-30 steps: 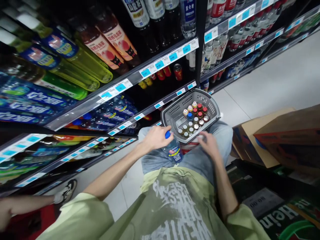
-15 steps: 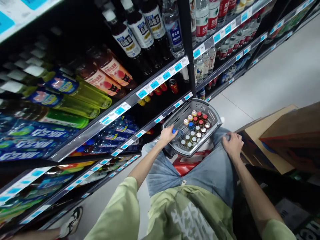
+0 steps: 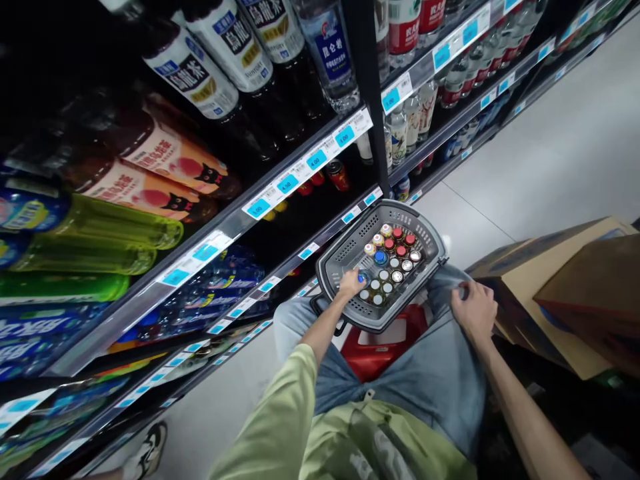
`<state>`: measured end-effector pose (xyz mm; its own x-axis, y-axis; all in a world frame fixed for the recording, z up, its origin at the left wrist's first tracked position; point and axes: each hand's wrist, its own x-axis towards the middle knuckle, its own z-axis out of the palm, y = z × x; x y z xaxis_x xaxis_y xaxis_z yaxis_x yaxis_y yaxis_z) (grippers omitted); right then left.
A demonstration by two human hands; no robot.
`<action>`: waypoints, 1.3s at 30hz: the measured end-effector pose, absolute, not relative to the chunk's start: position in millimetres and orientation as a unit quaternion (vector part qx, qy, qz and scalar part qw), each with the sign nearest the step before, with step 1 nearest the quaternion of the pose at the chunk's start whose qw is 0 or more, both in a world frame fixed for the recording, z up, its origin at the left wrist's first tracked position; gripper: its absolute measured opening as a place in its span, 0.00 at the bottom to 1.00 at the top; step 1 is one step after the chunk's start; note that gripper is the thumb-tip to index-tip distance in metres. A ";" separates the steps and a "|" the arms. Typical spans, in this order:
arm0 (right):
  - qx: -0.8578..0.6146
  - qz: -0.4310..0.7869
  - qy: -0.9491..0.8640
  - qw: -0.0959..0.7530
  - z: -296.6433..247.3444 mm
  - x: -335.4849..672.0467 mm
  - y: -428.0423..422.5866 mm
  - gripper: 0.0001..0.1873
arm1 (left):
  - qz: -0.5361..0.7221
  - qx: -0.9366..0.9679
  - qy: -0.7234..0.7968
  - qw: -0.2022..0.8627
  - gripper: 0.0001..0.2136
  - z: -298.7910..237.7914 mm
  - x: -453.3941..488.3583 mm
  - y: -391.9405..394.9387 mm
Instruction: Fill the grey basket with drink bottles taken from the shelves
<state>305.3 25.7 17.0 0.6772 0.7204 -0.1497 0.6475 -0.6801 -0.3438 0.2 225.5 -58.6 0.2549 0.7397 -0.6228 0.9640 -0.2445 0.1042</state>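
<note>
Drink shelves (image 3: 280,193) line the aisle on the left, boxes (image 3: 555,287) stand on the right. A grey basket (image 3: 430,233) on the lap is partly filled with upright bottles. The left hand (image 3: 351,283) grips a blue-capped bottle (image 3: 362,276) at the row's near end, in the basket but not let go; the right hand (image 3: 475,310) rests curled on the knee, holding nothing.

Basket (image 3: 425,230): grey perforated plastic, matt. Bottles (image 3: 390,257): glossy caps. Boxes (image 3: 550,267): brown matt cardboard. Stool (image 3: 380,347): glossy red plastic. Floor (image 3: 550,147): smooth tile.
</note>
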 end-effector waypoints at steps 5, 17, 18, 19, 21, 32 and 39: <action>-0.909 0.141 -0.370 0.132 17.9 307.2 27.1 0.19 | -0.239 0.774 0.516 0.277 0.26 -88.9 12.4 230.7; -0.914 0.160 -0.353 0.122 16.5 313.0 27.1 0.18 | -0.257 0.797 0.471 0.278 0.20 -123.8 36.9 253.5; -0.913 0.161 -0.354 0.122 16.7 313.3 27.1 0.18 | -0.258 0.794 0.476 0.276 0.20 -124.9 37.3 252.2; -0.913 0.161 -0.354 0.122 16.8 313.6 27.1 0.18 | -0.260 0.791 0.481 0.274 0.20 -125.7 37.0 250.7; -0.913 0.164 -0.354 0.121 16.5 314.2 26.9 0.17 | -0.263 0.784 0.492 0.273 0.21 -127.2 35.4 247.7; -0.916 0.142 -0.361 0.103 13.5 312.3 30.6 0.18 | -0.219 0.762 0.536 0.291 0.33 -136.1 20.4 235.9; -0.915 0.140 -0.375 0.058 20.2 304.0 36.2 0.18 | -0.207 0.773 0.510 0.316 0.28 -114.9 -28.4 192.5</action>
